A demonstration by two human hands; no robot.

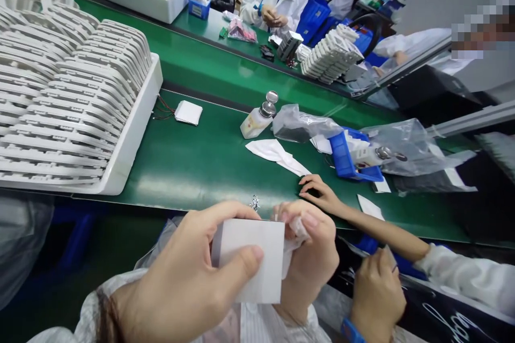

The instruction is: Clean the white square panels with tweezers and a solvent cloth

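My left hand (185, 273) is closed around a flat white square piece (269, 273), thumb across its face and fingers behind it. My right hand (314, 246) is just to the right, its fingers pinched on a crumpled white wipe (296, 228) beside the piece's right edge. Whether the wipe touches the piece I cannot tell. Beyond my hands, a small pile of shiny metal bits (255, 203) lies near the bench's front edge. Farther back on the green bench (193, 161) lies a similar white square piece (189, 112) with thin dark wires.
At left stands a white tray (139, 123) packed with white plastic frames (76, 112). A pump bottle (258, 117), a white cloth (276, 153) and a blue bin (341, 155) holding another bottle are ahead. A co-worker's hand (322, 195) reaches over the bench from the right.
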